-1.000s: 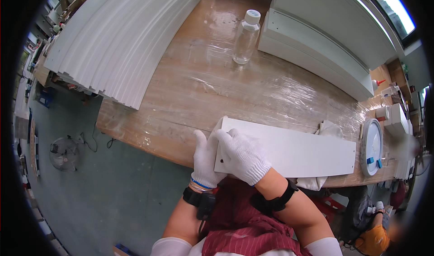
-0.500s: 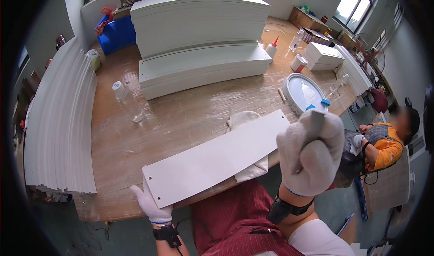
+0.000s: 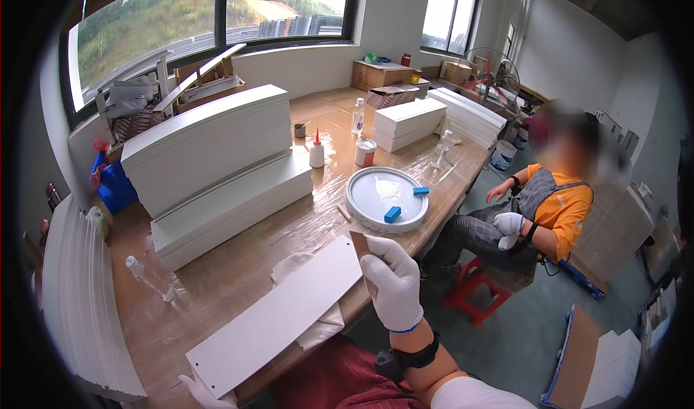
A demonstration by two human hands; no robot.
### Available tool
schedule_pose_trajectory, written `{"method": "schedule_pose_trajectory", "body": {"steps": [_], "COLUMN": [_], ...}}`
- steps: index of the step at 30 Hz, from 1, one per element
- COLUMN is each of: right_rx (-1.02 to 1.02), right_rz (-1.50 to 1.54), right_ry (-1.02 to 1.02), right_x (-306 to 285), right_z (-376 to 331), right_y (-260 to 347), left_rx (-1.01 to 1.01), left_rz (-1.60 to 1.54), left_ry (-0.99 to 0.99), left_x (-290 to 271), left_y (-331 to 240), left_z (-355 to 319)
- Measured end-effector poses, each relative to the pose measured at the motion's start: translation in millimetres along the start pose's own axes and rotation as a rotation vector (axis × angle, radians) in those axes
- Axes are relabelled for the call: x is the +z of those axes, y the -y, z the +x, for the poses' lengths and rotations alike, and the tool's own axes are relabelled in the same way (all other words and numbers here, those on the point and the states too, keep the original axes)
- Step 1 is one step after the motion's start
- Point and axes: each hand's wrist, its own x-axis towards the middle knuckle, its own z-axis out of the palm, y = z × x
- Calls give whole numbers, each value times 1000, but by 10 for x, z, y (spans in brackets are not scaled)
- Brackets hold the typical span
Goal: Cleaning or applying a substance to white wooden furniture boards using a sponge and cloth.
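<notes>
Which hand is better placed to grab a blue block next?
Right hand, likely: nearer the blue blocks, though holding a thin piece. Left hand is at the board's left end.

White board (image 3: 278,315), lying flat; thin brown strip (image 3: 360,248), gripped

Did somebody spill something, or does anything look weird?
Nothing looks clearly wrong. A white blotch on the round lid might seem spilled, but it's all inside. The cloth under the white board is crumpled.
</notes>
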Motion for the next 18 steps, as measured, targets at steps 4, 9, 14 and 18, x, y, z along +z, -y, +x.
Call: {"method": "schedule_pose_trajectory", "body": {"steps": [4,9,14,18], "right_rx": [-275,-167,67,4], "right_rz": [15,-236,-231,-356], "right_ry": [174,590,412,317], "right_x": [-26,-237,-731,-956], "right_z": [-95,-183,-231,-25], "right_y": [570,-170,-414,-448], "left_rx": [1,24,-21,20], "left_rz": [55,130,248,281], "left_ry": [15,42,-152,7], "left_x": [-158,-205,-250,-452], "left_y": [-53,-49,-205,-214], "left_z": [81,163,143,134]}}
